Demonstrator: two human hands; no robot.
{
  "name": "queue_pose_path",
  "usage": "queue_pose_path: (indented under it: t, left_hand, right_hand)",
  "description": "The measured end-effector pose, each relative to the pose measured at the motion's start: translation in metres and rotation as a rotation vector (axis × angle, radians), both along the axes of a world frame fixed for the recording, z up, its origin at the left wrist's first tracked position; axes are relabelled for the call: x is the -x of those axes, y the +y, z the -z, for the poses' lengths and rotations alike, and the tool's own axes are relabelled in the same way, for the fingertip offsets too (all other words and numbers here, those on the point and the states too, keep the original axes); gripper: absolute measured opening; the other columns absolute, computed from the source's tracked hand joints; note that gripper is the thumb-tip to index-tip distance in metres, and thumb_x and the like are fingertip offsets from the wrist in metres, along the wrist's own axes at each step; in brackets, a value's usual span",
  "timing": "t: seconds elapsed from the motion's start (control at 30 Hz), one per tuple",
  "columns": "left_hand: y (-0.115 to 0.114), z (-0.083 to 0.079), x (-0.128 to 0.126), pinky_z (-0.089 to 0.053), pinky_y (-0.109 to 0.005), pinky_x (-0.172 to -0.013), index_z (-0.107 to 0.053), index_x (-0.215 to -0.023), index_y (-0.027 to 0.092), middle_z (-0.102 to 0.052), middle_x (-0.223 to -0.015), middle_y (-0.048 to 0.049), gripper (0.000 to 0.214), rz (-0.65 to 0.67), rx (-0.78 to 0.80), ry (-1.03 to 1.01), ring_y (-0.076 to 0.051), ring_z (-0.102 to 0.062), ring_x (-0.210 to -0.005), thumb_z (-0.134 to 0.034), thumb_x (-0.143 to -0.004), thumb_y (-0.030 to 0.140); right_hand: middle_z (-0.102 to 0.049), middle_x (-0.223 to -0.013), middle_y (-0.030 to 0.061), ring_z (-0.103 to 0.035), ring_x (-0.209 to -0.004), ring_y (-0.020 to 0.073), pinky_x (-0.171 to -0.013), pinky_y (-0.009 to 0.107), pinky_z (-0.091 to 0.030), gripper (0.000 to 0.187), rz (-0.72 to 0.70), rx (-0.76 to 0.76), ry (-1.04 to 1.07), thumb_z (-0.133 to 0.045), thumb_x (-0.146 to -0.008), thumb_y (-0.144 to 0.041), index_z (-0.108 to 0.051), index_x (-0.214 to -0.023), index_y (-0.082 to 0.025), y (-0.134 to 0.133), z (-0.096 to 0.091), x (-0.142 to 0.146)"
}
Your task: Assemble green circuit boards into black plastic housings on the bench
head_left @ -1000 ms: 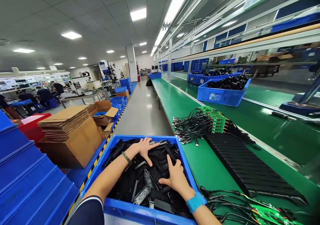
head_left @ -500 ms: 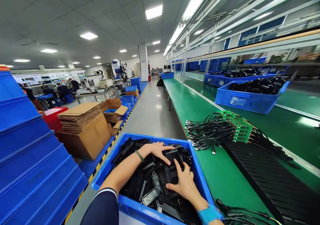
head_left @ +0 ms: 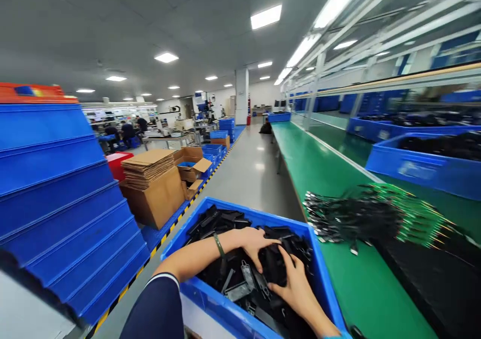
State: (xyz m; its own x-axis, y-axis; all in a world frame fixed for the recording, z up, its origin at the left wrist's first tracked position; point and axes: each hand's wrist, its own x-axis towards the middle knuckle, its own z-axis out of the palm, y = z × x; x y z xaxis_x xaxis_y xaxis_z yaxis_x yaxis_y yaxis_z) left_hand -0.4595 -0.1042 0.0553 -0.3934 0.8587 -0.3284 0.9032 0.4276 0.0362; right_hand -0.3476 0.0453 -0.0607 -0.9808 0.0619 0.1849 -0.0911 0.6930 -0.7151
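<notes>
A blue bin [head_left: 240,324] in front of me is filled with black plastic housings [head_left: 240,291], long and flat, some showing their hollow undersides. My left hand [head_left: 257,242] reaches in from the left, with thumb and fingers curved over a bunch of these housings. Facing it from the right, my right hand [head_left: 295,284] is curled round the other side of the same bunch. The dark pieces between my palms blur together, and some fingertips are hidden among them.
To the right runs a green workbench [head_left: 334,274] bearing black cables [head_left: 349,218], green circuit boards [head_left: 413,213] and a filled blue bin [head_left: 421,166]. Stacked blue bins [head_left: 56,203] and a cardboard box [head_left: 161,198] stand left. Several people sit far off.
My view has swung left, so the scene sits further right. Both hands stay in the bin and have drawn closer round a bunch of black housings.
</notes>
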Motion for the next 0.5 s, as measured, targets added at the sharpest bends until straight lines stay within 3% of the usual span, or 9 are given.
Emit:
queue_pose_path:
  t: [0.2, 0.4, 0.5]
  left_hand:
    - [0.004, 0.005, -0.009, -0.05, -0.051, -0.086, -0.008, -0.155, 0.028, -0.049, -0.134, -0.0211, 0.114, -0.12, 0.002, 0.002, -0.042, -0.057, -0.118, -0.073, -0.067, 0.061]
    - [-0.001, 0.002, -0.02, -0.05, -0.05, -0.089, -0.009, -0.155, 0.027, -0.047, -0.133, -0.0189, 0.106, -0.144, -0.104, -0.058, -0.041, -0.055, -0.121, -0.072, -0.072, 0.047]
    - [-0.003, 0.007, -0.027, -0.051, -0.048, -0.086, -0.009, -0.154, 0.029, -0.045, -0.134, -0.0169, 0.108, -0.218, -0.154, -0.113, -0.041, -0.057, -0.117, -0.074, -0.069, 0.045]
  right_hand:
    - [-0.036, -0.129, 0.0175, -0.042, -0.131, 0.0423, -0.108, 0.052, -0.037, 0.09, -0.059, 0.018, 0.069, -0.06, -0.067, -0.047, -0.026, -0.145, -0.015, 0.017, 0.022, 0.016]
    - [-0.049, -0.123, 0.0187, -0.052, -0.12, 0.0385, -0.104, 0.051, -0.041, 0.075, -0.046, 0.013, 0.222, -0.051, -0.075, -0.049, -0.035, -0.139, -0.012, 0.019, 0.02, 0.016]
    - [-0.055, -0.119, 0.0178, -0.056, -0.116, 0.0379, -0.1, 0.05, -0.045, 0.074, -0.027, -0.046, 0.229, -0.054, -0.071, -0.047, -0.038, -0.135, -0.014, 0.02, 0.023, 0.018]
